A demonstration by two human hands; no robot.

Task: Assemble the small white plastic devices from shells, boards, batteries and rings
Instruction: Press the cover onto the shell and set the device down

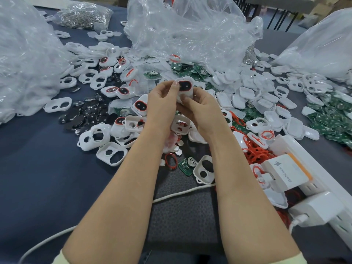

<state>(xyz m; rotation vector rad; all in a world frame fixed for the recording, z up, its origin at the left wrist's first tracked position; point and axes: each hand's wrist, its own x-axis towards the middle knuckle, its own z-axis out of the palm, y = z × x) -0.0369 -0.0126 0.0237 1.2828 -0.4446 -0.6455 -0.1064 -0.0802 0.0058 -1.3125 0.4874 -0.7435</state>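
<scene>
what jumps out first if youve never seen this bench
Dead centre, the left hand and right hand together pinch a white device with a red-ringed dark window. Around them the dark table is strewn with white shells, green boards at right and red rings; crumpled clear bags loom behind.

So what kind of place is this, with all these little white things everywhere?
Most likely a small factory workbench for putting gadgets together by hand. White shells and green circuit boards lie in heaps, clear plastic bags sit behind them, and the left hand and right hand grip one device.
</scene>
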